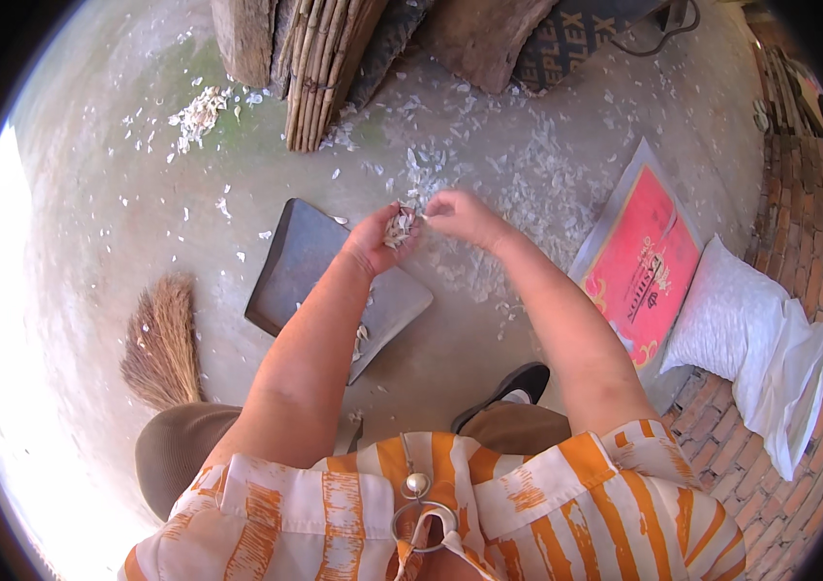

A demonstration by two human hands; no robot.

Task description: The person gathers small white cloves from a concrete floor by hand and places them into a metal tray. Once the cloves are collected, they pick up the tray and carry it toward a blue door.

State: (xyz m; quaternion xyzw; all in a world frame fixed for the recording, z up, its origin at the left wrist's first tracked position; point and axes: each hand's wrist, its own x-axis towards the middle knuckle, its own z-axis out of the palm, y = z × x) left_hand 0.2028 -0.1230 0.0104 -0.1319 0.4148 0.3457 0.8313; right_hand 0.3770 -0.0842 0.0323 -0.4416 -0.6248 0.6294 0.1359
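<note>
Cupped palm up, my left hand (375, 243) holds a small heap of pale, papery flakes (399, 226) that look like dried husks or peelings. My right hand (463, 216) is just to its right, thumb and fingertips pinched together on what looks like one small pale flake (423, 216). Below my left hand and forearm a grey metal dustpan (317, 254) lies on the concrete floor, with a few pale pieces (360, 334) in it. Many similar flakes (542, 174) are scattered over the floor beyond and to the right of my hands.
A straw hand broom (164, 341) lies at left. Another flake pile (200, 112) is farther off. Bundled canes (324, 72) and wood pieces (244, 40) stand at the far side. At right are a red printed bag (644, 269), a full white sack (724, 312) and brick paving (811, 218).
</note>
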